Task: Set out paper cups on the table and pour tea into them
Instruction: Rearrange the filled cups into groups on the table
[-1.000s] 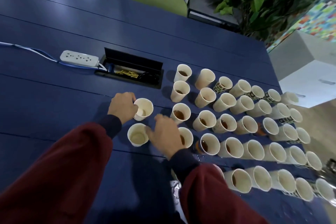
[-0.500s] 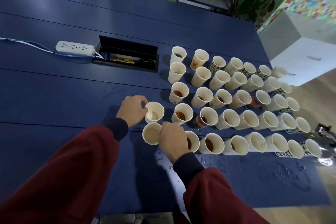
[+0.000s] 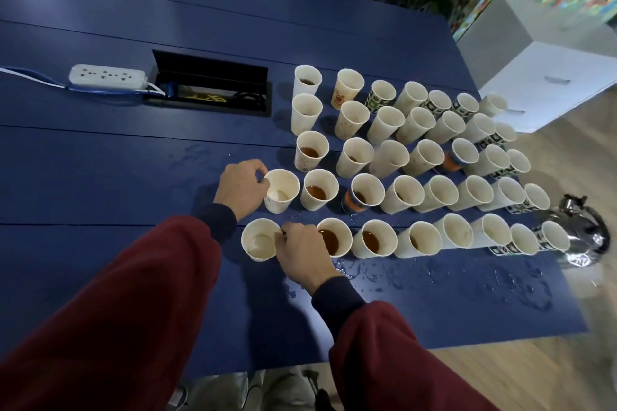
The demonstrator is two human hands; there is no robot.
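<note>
A dark blue counter (image 3: 100,160) of long painted planks, parted by fine grooves, carries a black rectangular cable hatch (image 3: 210,87) sunk into its top. The hatch's lid is tipped up and there are yellow and dark wires inside. Just left of the hatch lies a white plastic power strip (image 3: 107,77) on a blue-and-white cord.

Right of the hatch and nearer the person stand slanting rows of tapered paper cups (image 3: 417,157). All are upright, with rolled rims and matte cream walls. Most are plain. One close to the hatch's right end bears an orange printed figure, several farther right carry green-and-black patterned bands, and two have orange-and-dark wraps. Any lettering is too small to read. Brown tea (image 3: 312,152) shows in a number of them.

Nearer the person than the hatch's right end, the left hand (image 3: 240,187) holds a plain white paper cup (image 3: 282,190), its curled fingers (image 3: 262,177) pinching the rim. Nearer still, the right hand (image 3: 302,253) curls its fingers (image 3: 283,237) against the side of a second white paper cup (image 3: 262,238). Both cups sit on the counter and have pale bottoms.

Both arms wear maroon sleeves (image 3: 133,294) with dark navy cuffs. Clear droplets (image 3: 384,274) bead on the planks near the front row. Far right of the hatch, at the counter's edge, stands a shiny metal kettle (image 3: 581,237).
</note>
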